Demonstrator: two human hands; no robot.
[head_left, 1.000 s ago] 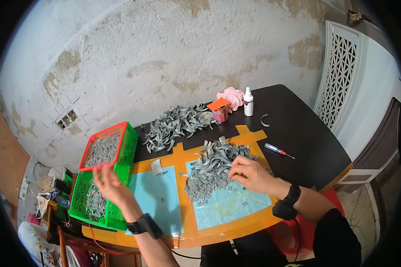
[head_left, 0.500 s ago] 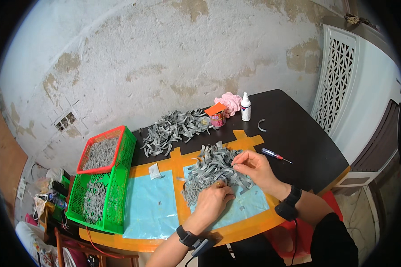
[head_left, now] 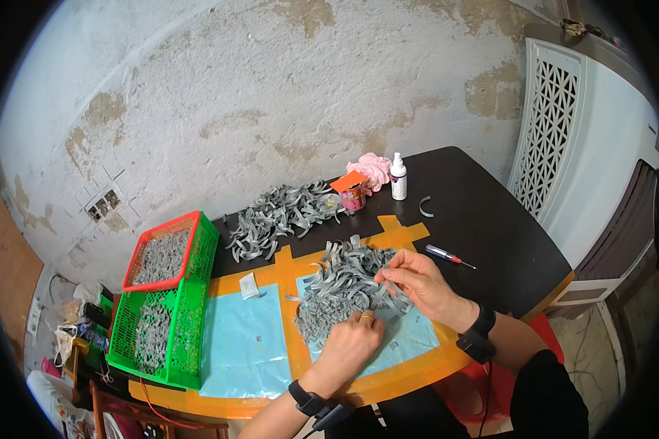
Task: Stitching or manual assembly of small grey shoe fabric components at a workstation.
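Gray strips (head_left: 348,271) sit heaped just right of frame center, on a blue sheet (head_left: 414,336) edged with orange tape (head_left: 284,329). Small gray pieces (head_left: 318,313) make up the heap's lower left part.

Right hand (head_left: 426,287): at the heap's right side, thumb and index brought together; can't tell whether a strip is pinched there. Left hand (head_left: 349,344): palm down at the heap's lower edge, fingers bent, fingertips hidden, so can't tell if it grips anything.

Left of frame: green basket (head_left: 189,329) with gray pieces inside, red basket (head_left: 192,245) resting on its far end, also filled. White packet (head_left: 249,286) near center left, by the tape. Second strip pile (head_left: 282,218) upper center, next to a can (head_left: 353,199). Spray bottle (head_left: 398,181) and pink cloth (head_left: 371,171) just beyond. Screwdriver (head_left: 447,254) lies right of the heap on the dark table (head_left: 505,234).
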